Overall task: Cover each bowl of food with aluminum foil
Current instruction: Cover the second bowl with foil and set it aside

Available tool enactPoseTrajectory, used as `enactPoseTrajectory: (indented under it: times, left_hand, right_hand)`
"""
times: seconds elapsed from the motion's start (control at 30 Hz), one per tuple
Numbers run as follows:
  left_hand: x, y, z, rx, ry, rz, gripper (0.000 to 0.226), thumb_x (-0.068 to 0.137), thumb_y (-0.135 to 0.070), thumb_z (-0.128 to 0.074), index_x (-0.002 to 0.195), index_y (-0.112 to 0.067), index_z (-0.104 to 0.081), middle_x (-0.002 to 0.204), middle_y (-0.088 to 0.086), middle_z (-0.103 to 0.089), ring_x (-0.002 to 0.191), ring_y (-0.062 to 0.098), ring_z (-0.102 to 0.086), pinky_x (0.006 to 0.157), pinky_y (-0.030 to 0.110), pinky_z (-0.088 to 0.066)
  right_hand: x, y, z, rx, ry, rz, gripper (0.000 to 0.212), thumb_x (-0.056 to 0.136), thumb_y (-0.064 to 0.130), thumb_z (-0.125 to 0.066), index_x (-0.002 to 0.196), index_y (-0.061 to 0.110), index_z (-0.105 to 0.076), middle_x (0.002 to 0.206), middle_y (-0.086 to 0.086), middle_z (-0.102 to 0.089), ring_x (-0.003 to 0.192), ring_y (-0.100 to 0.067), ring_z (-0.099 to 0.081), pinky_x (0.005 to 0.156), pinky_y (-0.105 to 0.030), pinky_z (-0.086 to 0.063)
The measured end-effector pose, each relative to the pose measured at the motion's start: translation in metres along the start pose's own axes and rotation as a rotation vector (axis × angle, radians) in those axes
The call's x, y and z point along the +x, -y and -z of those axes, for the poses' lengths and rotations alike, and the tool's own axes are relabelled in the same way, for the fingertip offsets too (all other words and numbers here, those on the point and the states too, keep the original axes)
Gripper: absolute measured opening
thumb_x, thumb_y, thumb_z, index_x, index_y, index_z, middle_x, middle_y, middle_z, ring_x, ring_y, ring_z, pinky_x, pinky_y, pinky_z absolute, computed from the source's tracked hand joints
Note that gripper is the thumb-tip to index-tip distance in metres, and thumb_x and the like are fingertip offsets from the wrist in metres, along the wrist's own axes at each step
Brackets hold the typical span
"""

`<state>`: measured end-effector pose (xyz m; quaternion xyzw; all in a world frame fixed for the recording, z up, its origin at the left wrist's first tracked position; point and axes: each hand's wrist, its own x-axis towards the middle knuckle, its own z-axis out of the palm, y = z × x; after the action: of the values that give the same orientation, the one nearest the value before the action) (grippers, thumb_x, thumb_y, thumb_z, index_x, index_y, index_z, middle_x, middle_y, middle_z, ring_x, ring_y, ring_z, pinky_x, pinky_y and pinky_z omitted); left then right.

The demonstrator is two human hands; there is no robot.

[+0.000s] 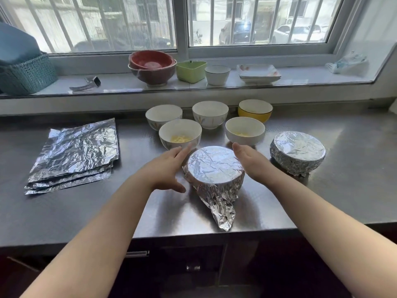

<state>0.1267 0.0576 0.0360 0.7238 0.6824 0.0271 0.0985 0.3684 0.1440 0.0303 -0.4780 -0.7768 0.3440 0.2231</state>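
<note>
A foil-wrapped bowl (214, 166) stands at the middle of the steel counter, and a loose foil tail hangs from it toward the front edge. My left hand (169, 166) and my right hand (251, 160) flank it with straight fingers, slightly apart from the foil. A second foil-covered bowl (297, 152) sits to the right. Behind are several uncovered bowls: two white ones (180, 134) (245, 130) hold yellow food, two more white ones (163, 116) (210, 114) and a yellow bowl (255, 109) stand further back. Foil sheets (75, 153) lie stacked at the left.
The windowsill holds stacked red bowls (152, 66), a green container (191, 70), a white cup (217, 74), square plates (258, 73), a teal basket (25, 74) and a small dark tool (88, 83). The counter's front edge (214, 233) runs just below the foil tail.
</note>
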Motion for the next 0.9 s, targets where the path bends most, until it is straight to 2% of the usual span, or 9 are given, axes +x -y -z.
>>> enactPoseTrajectory:
  times: [0.07, 0.13, 0.2, 0.27, 0.43, 0.53, 0.63, 0.7, 0.9]
  left_hand:
    - [0.002, -0.007, 0.010, -0.002, -0.110, 0.022, 0.089, 0.087, -0.026, -0.067, 0.154, -0.026, -0.007, 0.159, 0.003, -0.023, 0.142, 0.025, -0.028, 0.113, 0.038, -0.032]
    - [0.010, -0.027, 0.015, -0.276, -0.295, 0.063, 0.055, 0.097, -0.017, -0.050, 0.149, -0.015, -0.030, 0.150, 0.008, -0.041, 0.135, 0.026, -0.040, 0.108, 0.035, -0.033]
    - [0.021, -0.050, 0.014, -0.526, -0.389, 0.102, 0.042, 0.101, -0.018, -0.041, 0.142, -0.008, -0.042, 0.143, 0.012, -0.049, 0.131, 0.024, -0.044, 0.108, 0.033, -0.032]
    - [0.034, -0.064, 0.004, -0.533, -0.377, 0.105, 0.042, 0.102, -0.019, -0.036, 0.141, -0.005, -0.042, 0.144, 0.015, -0.047, 0.133, 0.026, -0.041, 0.112, 0.036, -0.030]
    - [0.050, -0.063, -0.027, -0.256, -0.307, 0.058, 0.050, 0.102, -0.023, -0.031, 0.149, -0.006, -0.030, 0.156, 0.012, -0.030, 0.145, 0.020, -0.024, 0.119, 0.033, -0.015]
    - [0.052, -0.061, -0.033, -0.146, -0.270, 0.032, 0.054, 0.102, -0.028, -0.025, 0.151, -0.007, -0.024, 0.159, 0.011, -0.021, 0.148, 0.018, -0.017, 0.121, 0.032, -0.009]
    - [0.053, -0.058, -0.035, 0.026, -0.209, 0.009, 0.078, 0.089, -0.043, 0.004, 0.152, 0.000, -0.014, 0.161, 0.017, -0.013, 0.150, 0.022, -0.008, 0.121, 0.036, -0.007]
    - [0.055, -0.056, -0.038, 0.096, -0.187, -0.016, 0.089, 0.078, -0.041, 0.015, 0.151, 0.003, -0.010, 0.161, 0.018, -0.010, 0.150, 0.023, -0.005, 0.121, 0.037, -0.007]
    - [0.054, -0.057, -0.034, 0.037, -0.164, 0.020, 0.071, 0.092, -0.036, -0.002, 0.153, -0.001, -0.011, 0.162, 0.013, -0.009, 0.149, 0.023, -0.007, 0.121, 0.037, -0.010]
  right_hand:
    - [0.004, 0.002, 0.005, 0.054, -0.062, 0.007, 0.058, 0.103, 0.050, -0.024, 0.120, 0.006, -0.058, 0.117, -0.012, -0.064, 0.110, -0.028, -0.057, 0.099, -0.046, -0.044]
    - [0.007, 0.010, 0.007, 0.047, -0.110, 0.042, 0.044, 0.107, 0.033, -0.029, 0.126, 0.005, -0.056, 0.125, -0.014, -0.061, 0.118, -0.029, -0.054, 0.101, -0.040, -0.040]
    - [0.012, 0.019, 0.003, -0.022, -0.095, 0.099, 0.042, 0.107, 0.026, -0.031, 0.140, 0.005, -0.047, 0.141, -0.014, -0.052, 0.131, -0.026, -0.045, 0.107, -0.035, -0.033]
    - [0.014, 0.024, -0.006, -0.128, -0.027, 0.147, 0.045, 0.106, 0.021, -0.032, 0.148, 0.005, -0.037, 0.153, -0.012, -0.040, 0.142, -0.021, -0.034, 0.113, -0.028, -0.023]
    - [0.023, 0.021, -0.020, -0.360, 0.108, 0.195, 0.048, 0.106, 0.019, -0.030, 0.152, 0.007, -0.028, 0.161, -0.010, -0.024, 0.149, -0.016, -0.019, 0.115, -0.019, -0.006]
    - [0.027, 0.016, -0.023, -0.435, 0.137, 0.220, 0.049, 0.106, 0.023, -0.027, 0.154, 0.013, -0.026, 0.163, -0.006, -0.019, 0.150, -0.013, -0.014, 0.118, -0.022, -0.004]
    - [0.027, 0.013, -0.024, -0.482, 0.135, 0.228, 0.051, 0.105, 0.026, -0.026, 0.155, 0.017, -0.023, 0.164, -0.002, -0.016, 0.150, -0.011, -0.012, 0.119, -0.024, -0.004]
    - [0.027, 0.012, -0.024, -0.493, 0.128, 0.224, 0.051, 0.105, 0.027, -0.025, 0.156, 0.017, -0.023, 0.164, -0.001, -0.016, 0.150, -0.009, -0.011, 0.120, -0.024, -0.005]
    - [0.026, 0.013, -0.025, -0.492, 0.148, 0.215, 0.051, 0.105, 0.025, -0.024, 0.155, 0.015, -0.022, 0.163, -0.002, -0.019, 0.150, -0.008, -0.012, 0.119, -0.023, -0.005]
